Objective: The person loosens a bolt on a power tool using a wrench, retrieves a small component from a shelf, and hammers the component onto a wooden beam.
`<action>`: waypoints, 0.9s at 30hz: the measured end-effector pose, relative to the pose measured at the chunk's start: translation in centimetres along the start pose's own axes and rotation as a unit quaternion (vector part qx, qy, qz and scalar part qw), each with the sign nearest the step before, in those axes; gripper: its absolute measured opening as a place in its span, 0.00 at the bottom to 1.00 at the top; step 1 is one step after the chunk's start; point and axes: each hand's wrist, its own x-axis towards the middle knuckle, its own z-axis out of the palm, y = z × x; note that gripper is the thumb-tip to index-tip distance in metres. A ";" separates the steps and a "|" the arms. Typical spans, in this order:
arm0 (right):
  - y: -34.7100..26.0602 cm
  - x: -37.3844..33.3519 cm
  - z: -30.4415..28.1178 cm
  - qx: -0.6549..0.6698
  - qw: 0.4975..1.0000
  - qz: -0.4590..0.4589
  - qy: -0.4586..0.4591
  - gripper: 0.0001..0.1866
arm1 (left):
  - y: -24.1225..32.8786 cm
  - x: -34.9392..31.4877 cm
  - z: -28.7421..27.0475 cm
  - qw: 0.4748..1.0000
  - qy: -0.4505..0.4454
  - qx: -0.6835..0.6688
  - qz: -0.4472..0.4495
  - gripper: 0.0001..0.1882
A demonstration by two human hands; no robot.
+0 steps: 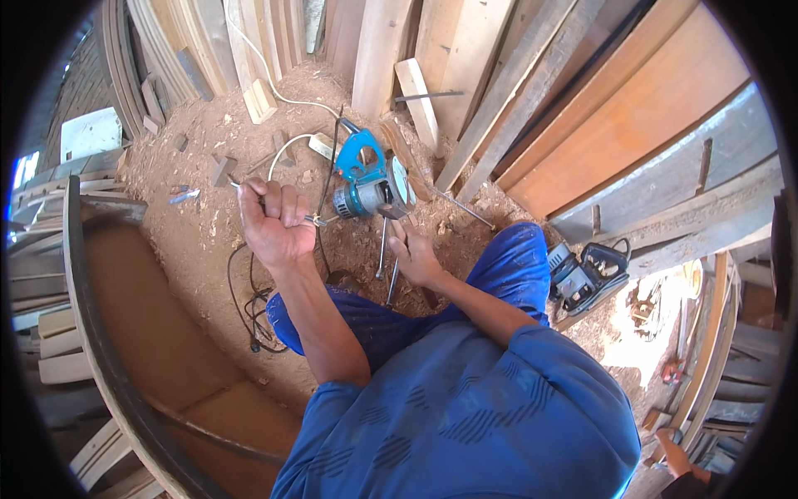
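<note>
My left hand [281, 224] is closed around a slim metal rod-like tool [315, 220], whose ends stick out on both sides of the fist. Its exact kind does not show. Lower and to the right, my right hand [418, 259] grips a hammer; its dark blocky head [391, 211] is beyond the fingers, and the brown handle end [430, 297] shows below the palm. Just past that head, a teal power tool [358, 198] with a loop handle and a round plate lies on its side on the ground. Thin metal rods [383, 249] lie close to my right hand.
Wood shavings cover the ground [208, 249]. A black cord [241, 308] coils left of my knee. Boards [615, 108] lean at the back and right. A second power tool [586, 279] sits right of my knee. A curved wooden frame [83, 291] stands left. Another person's hand [672, 449] shows lower right.
</note>
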 end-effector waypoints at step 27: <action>-9.6 1.9 -3.4 0.096 0.971 -0.069 -0.207 0.10 | -2.0 -1.8 0.4 0.996 0.032 0.051 -0.061 0.16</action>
